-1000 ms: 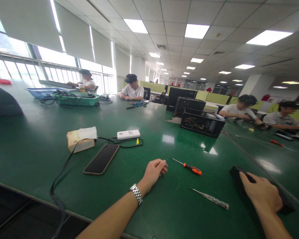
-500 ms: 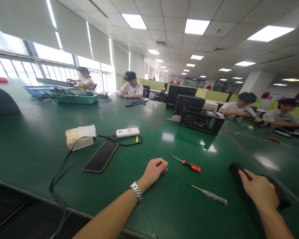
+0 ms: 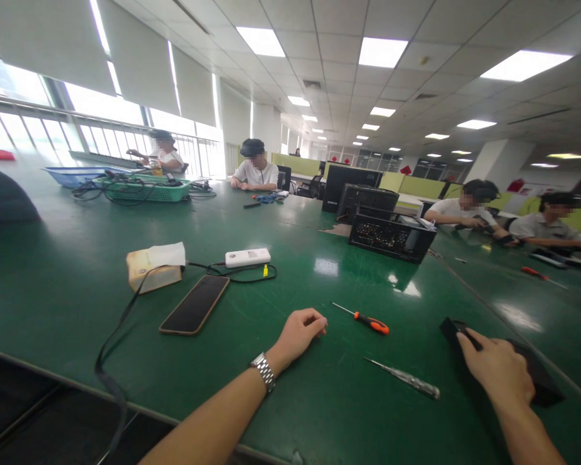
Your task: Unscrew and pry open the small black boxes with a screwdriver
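Note:
My left hand (image 3: 301,333), with a metal watch (image 3: 263,372) on its wrist, rests on the green table, its fingers curled in and nothing visible in them. An orange-and-black screwdriver (image 3: 372,322) lies just right of it, the shaft pointing toward the hand. Nearer to me lies a clear-handled slim screwdriver (image 3: 415,383). At the right, my right hand (image 3: 498,368) grips a long black box-shaped part (image 3: 542,381) from above, thumb on the near side. The palm hides the middle of this part, so its exact kind is unclear.
A phone (image 3: 195,306), a tissue pack (image 3: 153,274) and a white device (image 3: 248,258) with a black cable lie at left. Black computer cases (image 3: 392,237) stand behind. Cables fill a green basket (image 3: 169,191). Several people sit around the table.
My right hand has shifted slightly left along the black part, which has turned or tilted a little. My left hand and the screwdrivers stay essentially where they were.

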`<state>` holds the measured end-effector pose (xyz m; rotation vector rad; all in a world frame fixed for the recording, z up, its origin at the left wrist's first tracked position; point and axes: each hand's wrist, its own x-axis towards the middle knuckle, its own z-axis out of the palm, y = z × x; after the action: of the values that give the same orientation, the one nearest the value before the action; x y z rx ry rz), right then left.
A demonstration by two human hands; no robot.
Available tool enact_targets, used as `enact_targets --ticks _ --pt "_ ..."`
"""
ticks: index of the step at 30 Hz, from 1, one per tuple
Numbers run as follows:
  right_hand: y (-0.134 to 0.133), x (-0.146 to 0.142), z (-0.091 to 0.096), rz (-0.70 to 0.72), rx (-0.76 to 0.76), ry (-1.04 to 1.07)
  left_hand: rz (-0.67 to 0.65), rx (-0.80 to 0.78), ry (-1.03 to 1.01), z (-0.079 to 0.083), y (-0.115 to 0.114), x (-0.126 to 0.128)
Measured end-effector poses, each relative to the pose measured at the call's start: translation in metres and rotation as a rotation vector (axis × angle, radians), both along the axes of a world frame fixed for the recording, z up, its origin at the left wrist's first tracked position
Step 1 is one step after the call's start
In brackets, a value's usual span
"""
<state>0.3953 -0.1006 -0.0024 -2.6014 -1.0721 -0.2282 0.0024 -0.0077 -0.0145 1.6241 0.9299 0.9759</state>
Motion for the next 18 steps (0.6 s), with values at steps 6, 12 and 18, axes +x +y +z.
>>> enact_targets --ticks 6,12,18 --pt "-0.009 -0.012 0.007 -0.082 0.058 -0.035 -0.007 0.005 -0.003 0.001 0.0 0.0" --pt "-0.006 -0.013 0.004 -0.05 0.038 0.169 -0.007 0.0 -0.004 0.0 0.0 0.0" --pt "-0.009 0.003 -0.005 0.07 0.227 -0.002 -0.007 -0.004 0.006 0.001 0.0 -0.001"
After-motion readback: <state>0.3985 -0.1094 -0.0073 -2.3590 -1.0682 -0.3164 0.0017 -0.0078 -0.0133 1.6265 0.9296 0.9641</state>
